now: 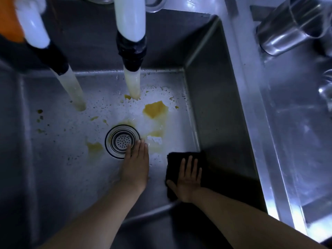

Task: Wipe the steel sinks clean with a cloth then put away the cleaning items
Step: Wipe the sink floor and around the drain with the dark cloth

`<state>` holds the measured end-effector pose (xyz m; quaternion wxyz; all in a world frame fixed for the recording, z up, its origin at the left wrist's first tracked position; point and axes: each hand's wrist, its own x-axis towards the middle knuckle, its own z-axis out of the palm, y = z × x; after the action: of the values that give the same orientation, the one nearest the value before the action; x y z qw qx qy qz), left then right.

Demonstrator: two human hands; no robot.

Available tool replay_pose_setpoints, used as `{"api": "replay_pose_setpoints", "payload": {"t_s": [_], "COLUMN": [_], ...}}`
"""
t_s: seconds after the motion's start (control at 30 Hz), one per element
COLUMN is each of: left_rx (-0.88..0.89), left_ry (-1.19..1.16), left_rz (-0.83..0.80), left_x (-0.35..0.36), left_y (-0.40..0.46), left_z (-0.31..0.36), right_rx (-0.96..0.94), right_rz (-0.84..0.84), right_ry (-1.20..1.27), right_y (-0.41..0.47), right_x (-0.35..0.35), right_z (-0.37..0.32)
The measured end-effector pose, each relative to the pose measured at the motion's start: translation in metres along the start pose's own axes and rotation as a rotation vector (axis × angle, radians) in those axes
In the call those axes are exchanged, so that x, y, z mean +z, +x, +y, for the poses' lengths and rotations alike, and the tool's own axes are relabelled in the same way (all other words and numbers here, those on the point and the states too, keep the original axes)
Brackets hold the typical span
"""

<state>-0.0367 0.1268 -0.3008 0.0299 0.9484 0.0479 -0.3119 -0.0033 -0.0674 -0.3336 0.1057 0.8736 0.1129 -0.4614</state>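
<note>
Progress: early | you are pressing your right hand (pixel 188 175), fingers spread, on the folded black cloth (pixel 186 159) | left hand (pixel 134 164), fingers together, touching the round steel drain strainer (pixel 122 140) | yellow stains (pixel 155 109) remaining across the steel sink (pixel 212 105); put-away pending.

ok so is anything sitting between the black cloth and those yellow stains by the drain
Nothing visible blocks it. The right hand presses the black cloth flat on the sink floor; only wet steel lies up to the yellow stains. The left hand rests beside the drain.
</note>
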Motion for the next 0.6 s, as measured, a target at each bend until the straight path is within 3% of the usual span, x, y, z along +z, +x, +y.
{"api": "replay_pose_setpoints", "payload": {"t_s": [0.1, 0.2, 0.43, 0.53, 0.6], "left_rx": [-0.004, -0.004, 0.020, 0.017, 0.005], "left_ry": [-0.017, -0.074, -0.131, -0.115, -0.131], "left_rz": [0.005, 0.026, 0.080, 0.030, 0.090], "left_x": [0.000, 0.003, 0.001, -0.002, -0.007], "left_y": [0.003, 0.004, 0.007, 0.008, 0.009], "left_z": [0.001, -0.002, 0.003, 0.004, 0.005], "right_rx": [0.016, -0.040, -0.182, -0.191, -0.190], "right_rz": [0.247, 0.438, 0.654, 0.693, 0.715], "right_ry": [0.119, 0.083, 0.013, 0.032, 0.048], "right_y": [0.026, 0.053, 0.112, 0.136, 0.149], "right_x": [-0.026, -0.058, -0.137, -0.168, -0.185], "right_z": [-0.020, -0.031, -0.043, -0.056, -0.064]}}
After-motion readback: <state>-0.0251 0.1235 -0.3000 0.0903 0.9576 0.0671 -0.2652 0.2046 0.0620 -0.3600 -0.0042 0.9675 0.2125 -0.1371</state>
